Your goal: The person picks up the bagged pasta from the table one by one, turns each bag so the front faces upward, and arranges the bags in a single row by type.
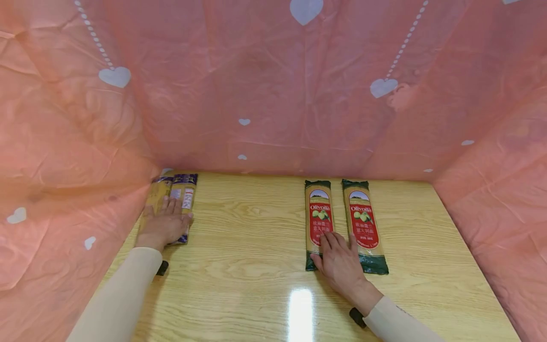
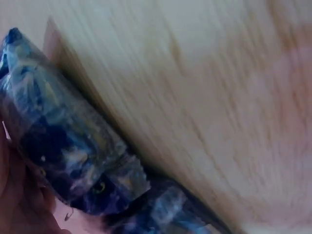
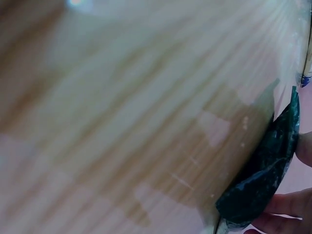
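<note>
My left hand (image 1: 164,228) lies over two spaghetti packs with purple ends at the far left. The right one of them (image 1: 192,183) shows a white label; the left one (image 1: 159,190) is partly under my fingers. In the left wrist view, the crinkled purple end of a pack (image 2: 63,131) appears close up beside the hand. My right hand (image 1: 342,266) rests on the lower part of a red-labelled Olivoila spaghetti pack (image 1: 319,213), thumb toward its left side. The right wrist view shows fingers (image 3: 287,209) at its green end (image 3: 261,170).
A second Olivoila spaghetti pack (image 1: 363,221) lies just right of the first, a narrow gap between them at the top. Pink sheeting with white hearts (image 1: 265,95) walls the wooden table (image 1: 248,266) at the back and both sides.
</note>
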The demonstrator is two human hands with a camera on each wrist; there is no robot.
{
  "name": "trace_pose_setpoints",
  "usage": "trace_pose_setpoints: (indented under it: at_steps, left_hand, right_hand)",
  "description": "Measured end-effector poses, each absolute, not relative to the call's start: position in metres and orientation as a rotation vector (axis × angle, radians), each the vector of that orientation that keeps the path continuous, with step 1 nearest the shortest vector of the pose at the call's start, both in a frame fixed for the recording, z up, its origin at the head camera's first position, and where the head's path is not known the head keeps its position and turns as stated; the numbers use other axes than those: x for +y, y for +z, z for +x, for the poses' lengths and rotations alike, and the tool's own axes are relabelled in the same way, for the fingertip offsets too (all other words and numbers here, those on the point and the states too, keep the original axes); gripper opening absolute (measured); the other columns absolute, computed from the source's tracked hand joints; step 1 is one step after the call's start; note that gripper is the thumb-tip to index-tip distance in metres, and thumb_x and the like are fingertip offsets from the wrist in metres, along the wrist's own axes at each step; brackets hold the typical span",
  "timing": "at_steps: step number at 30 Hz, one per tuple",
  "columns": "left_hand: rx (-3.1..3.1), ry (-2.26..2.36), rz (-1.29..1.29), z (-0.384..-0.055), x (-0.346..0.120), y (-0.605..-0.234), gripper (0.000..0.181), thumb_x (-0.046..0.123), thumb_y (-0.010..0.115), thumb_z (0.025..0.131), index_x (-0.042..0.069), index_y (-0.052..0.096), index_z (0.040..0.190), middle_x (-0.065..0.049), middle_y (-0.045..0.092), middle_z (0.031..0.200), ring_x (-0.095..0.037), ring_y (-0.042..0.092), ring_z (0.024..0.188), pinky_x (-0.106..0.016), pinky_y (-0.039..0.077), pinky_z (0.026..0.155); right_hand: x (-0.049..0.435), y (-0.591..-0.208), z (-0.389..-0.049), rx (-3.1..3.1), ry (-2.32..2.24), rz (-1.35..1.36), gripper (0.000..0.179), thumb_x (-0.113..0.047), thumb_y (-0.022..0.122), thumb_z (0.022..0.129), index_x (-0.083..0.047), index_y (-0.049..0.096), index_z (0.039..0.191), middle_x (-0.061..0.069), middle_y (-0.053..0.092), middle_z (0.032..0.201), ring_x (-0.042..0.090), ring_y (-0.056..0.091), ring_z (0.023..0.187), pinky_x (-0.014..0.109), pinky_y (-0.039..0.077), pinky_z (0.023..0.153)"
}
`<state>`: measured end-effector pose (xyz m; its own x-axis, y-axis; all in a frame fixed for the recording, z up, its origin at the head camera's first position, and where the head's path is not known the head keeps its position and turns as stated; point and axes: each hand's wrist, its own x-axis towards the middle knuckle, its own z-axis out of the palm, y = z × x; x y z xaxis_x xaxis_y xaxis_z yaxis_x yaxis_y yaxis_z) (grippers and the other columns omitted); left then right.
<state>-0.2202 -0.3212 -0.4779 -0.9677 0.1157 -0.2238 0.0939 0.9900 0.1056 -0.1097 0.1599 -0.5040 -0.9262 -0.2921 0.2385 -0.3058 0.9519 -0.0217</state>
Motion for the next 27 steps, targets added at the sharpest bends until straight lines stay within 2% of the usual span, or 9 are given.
trace_pose_setpoints:
  at_steps: [10,14,20,27]
  left_hand:
    - [2.876,0.201,0.174,-0.201,-0.284,-0.48,0.075,0.044,0.027,0.115,-0.011,0.011,0.164,-0.035,0.004,0.17,-0.053,0.0,0.159,-0.078,-0.007,0.12]
    - [2.943,0.186,0.217,-0.191,-0.268,-0.486,0.073,0.042,0.029,0.115,-0.009,0.012,0.165,-0.033,0.001,0.172,-0.052,-0.002,0.16,-0.079,-0.004,0.12]
    - [2.913,0.338,0.233,-0.183,-0.251,-0.496,0.077,0.043,0.029,0.115,-0.009,0.002,0.165,-0.031,-0.01,0.172,-0.05,-0.012,0.159,-0.073,-0.008,0.123]
    - [2.873,0.393,0.253,-0.167,-0.217,-0.493,0.079,0.043,0.031,0.115,-0.014,0.004,0.163,-0.034,-0.005,0.171,-0.051,-0.008,0.16,-0.073,-0.003,0.125]
  right_hand:
    - [0.163,-0.505,-0.111,-2.865,0.075,0.444,0.06,-0.045,0.069,0.102,0.002,0.064,0.14,0.02,0.064,0.142,0.041,0.057,0.134,0.075,0.032,0.115]
    - [0.163,-0.505,-0.112,-2.867,0.08,0.441,0.061,-0.046,0.069,0.101,0.002,0.064,0.14,0.021,0.064,0.142,0.041,0.057,0.134,0.075,0.032,0.115]
    - [0.161,-0.505,-0.112,-2.864,0.083,0.44,0.062,-0.046,0.07,0.101,0.002,0.064,0.139,0.021,0.064,0.142,0.041,0.057,0.135,0.075,0.032,0.115]
    - [0.161,-0.505,-0.113,-2.863,0.085,0.441,0.061,-0.045,0.071,0.1,0.002,0.064,0.139,0.021,0.064,0.142,0.041,0.057,0.134,0.076,0.032,0.114]
